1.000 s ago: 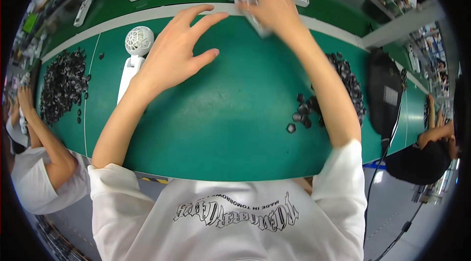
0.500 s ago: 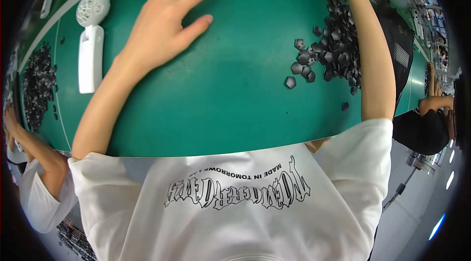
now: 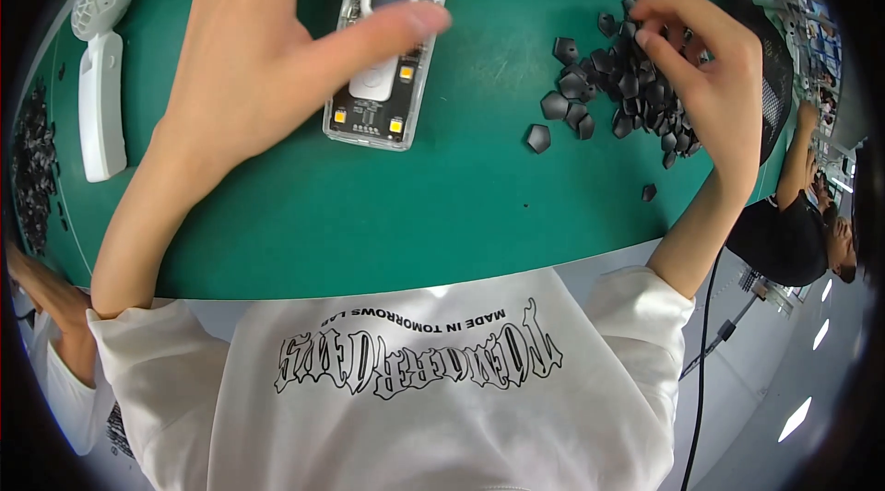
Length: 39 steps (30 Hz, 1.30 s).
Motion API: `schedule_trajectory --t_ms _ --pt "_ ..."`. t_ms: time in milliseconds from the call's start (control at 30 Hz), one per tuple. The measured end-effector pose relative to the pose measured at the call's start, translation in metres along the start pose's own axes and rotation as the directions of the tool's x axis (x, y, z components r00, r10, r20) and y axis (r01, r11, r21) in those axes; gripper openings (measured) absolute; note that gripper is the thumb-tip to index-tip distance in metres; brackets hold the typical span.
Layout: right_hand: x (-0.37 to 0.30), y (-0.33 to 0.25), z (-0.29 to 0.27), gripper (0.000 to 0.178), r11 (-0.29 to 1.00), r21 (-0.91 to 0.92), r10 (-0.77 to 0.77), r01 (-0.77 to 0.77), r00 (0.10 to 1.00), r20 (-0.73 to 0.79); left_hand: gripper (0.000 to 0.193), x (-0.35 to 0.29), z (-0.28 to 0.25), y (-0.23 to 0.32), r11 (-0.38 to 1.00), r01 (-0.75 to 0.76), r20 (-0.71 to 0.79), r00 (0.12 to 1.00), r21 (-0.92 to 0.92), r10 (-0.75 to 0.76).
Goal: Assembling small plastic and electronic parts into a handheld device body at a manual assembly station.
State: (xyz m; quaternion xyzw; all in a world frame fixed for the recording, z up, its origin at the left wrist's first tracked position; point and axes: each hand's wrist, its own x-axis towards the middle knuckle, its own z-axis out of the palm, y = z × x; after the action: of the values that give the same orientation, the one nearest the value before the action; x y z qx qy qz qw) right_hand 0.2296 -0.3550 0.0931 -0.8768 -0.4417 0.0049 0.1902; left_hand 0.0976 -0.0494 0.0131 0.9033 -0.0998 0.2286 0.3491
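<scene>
A clear-cased device with a dark circuit board, a white ring and small yellow lights lies on the green table. My left hand is over its left side, fingers spread, with the blurred thumb stretched across it. The other fingertips run out of the picture at the top. At the right, my right hand is over a heap of small black pentagonal pieces. Its thumb and index finger are brought together in a pinch; whether a piece is between them cannot be made out.
A white handheld fan lies at the left on the green table. Beyond it is another heap of black pieces. A black mesh bag stands at the right. Other people's arms show at both sides.
The clear-cased device has come into view under my left hand. My right hand has drawn back from the top edge to the heap of black pieces, its fingers pinching.
</scene>
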Motion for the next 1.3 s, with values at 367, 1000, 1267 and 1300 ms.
schedule_trajectory --t_ms 367,1000,1267,1300 --pt "0.011 0.002 0.035 0.018 0.966 -0.211 -0.167 0.153 0.984 -0.053 0.062 -0.011 -0.008 0.047 0.985 0.166 0.135 0.976 0.034 -0.169" --pt "0.018 -0.053 0.072 0.020 0.932 0.098 -0.288 0.350 0.875 -0.389 0.058 0.043 0.012 0.023 0.973 0.224 0.185 0.960 -0.056 -0.210" --pt "0.016 -0.041 0.071 0.032 0.895 0.388 -0.094 0.221 0.943 -0.320 0.058 0.095 0.052 0.045 0.973 0.222 0.259 0.945 -0.059 -0.200" --pt "0.017 -0.041 0.071 0.034 0.860 0.470 -0.060 0.199 0.954 -0.294 0.058 0.095 0.050 0.049 0.973 0.224 0.268 0.942 -0.055 -0.202"
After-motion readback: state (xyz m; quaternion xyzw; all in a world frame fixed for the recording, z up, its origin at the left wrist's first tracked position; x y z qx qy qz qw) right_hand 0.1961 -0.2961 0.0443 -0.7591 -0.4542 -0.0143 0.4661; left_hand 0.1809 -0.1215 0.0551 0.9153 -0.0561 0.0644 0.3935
